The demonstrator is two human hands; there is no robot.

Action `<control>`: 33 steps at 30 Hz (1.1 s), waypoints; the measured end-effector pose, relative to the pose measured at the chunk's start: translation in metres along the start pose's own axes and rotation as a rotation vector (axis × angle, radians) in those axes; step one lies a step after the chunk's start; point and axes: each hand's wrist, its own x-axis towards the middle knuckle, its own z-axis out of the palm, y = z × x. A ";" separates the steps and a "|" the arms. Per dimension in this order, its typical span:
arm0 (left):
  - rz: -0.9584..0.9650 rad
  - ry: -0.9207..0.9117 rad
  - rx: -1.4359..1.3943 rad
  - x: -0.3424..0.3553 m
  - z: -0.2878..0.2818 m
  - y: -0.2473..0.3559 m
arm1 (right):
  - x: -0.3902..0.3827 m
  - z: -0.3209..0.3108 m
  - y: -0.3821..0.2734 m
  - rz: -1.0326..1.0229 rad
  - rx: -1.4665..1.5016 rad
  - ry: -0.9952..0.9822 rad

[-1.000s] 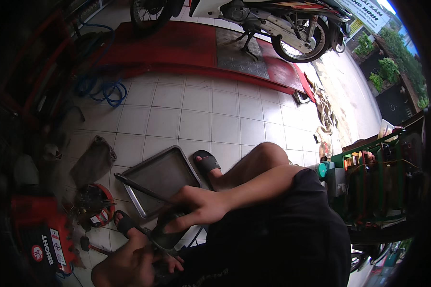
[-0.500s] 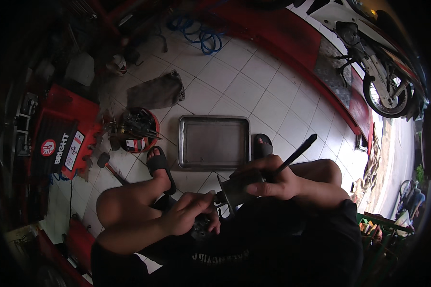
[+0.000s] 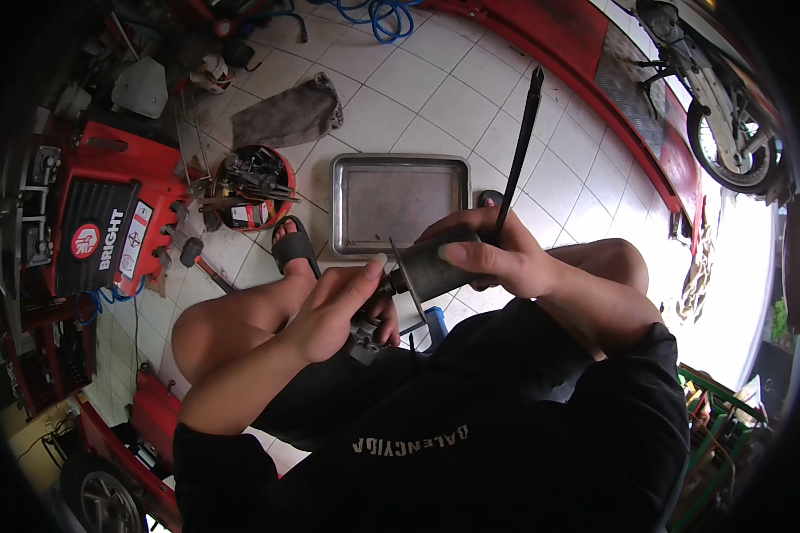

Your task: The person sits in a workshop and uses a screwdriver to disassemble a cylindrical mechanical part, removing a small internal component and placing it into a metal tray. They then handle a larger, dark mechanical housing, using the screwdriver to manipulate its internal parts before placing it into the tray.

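Note:
My right hand (image 3: 505,256) is closed around a grey metal cylinder (image 3: 428,274) with a flat flange at its left end. The same hand also grips a long black screwdriver (image 3: 521,151), its tip pointing up and away; the handle is hidden. Fingers curled, my left hand (image 3: 329,311) holds a smaller grey metal part (image 3: 363,345) against the flange side. A short dark piece (image 3: 393,282) joins the two, and the left fingers hide much of it. Both hands are above my lap.
A rimmed metal tray (image 3: 336,204) lies on the tiled floor ahead. Left of it are a tub of tools (image 3: 284,173), a grey cloth (image 3: 284,115), a hammer (image 3: 209,265) and a red machine (image 3: 107,169). A motorcycle (image 3: 729,133) stands at the far right.
Both hands and the metal pieces appear higher in view. The screwdriver now points more steeply upward and more of its shaft shows. The view itself has shifted, with the tray higher too.

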 end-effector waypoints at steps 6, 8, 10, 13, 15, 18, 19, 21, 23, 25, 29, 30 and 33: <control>0.191 0.122 0.159 0.001 0.008 -0.002 | -0.001 0.003 -0.003 0.025 0.039 0.073; 0.212 0.107 0.158 0.001 0.006 -0.002 | -0.002 0.002 -0.009 0.034 0.024 0.079; 0.219 0.064 0.148 0.000 0.002 -0.002 | -0.004 0.003 -0.012 -0.043 -0.019 0.075; 0.216 0.082 0.153 -0.007 0.013 0.003 | -0.006 0.003 -0.009 -0.177 -0.068 0.075; 0.206 0.043 0.198 -0.008 0.015 0.007 | -0.009 0.000 -0.009 -0.218 -0.065 0.058; 0.192 -0.007 0.253 -0.006 0.012 0.010 | -0.011 -0.002 -0.015 -0.264 -0.074 0.027; 0.190 -0.019 0.272 -0.007 0.011 0.011 | -0.010 -0.003 -0.018 -0.276 -0.087 0.014; 0.175 -0.021 0.215 -0.008 0.012 0.010 | -0.011 -0.004 -0.021 -0.296 -0.088 0.011; 0.179 -0.005 0.155 -0.007 0.015 0.009 | -0.013 -0.002 -0.027 -0.308 -0.099 0.025; 0.200 0.032 0.094 -0.005 0.022 0.009 | -0.015 -0.003 -0.027 -0.300 -0.127 0.065; 0.216 0.018 0.107 -0.001 0.021 0.011 | -0.020 0.004 -0.036 -0.193 -0.115 0.175; 0.226 0.020 0.100 -0.002 0.023 0.012 | -0.021 0.006 -0.039 -0.173 -0.121 0.184; 0.263 0.016 0.102 -0.002 0.026 0.018 | -0.024 0.005 -0.037 -0.184 -0.123 0.193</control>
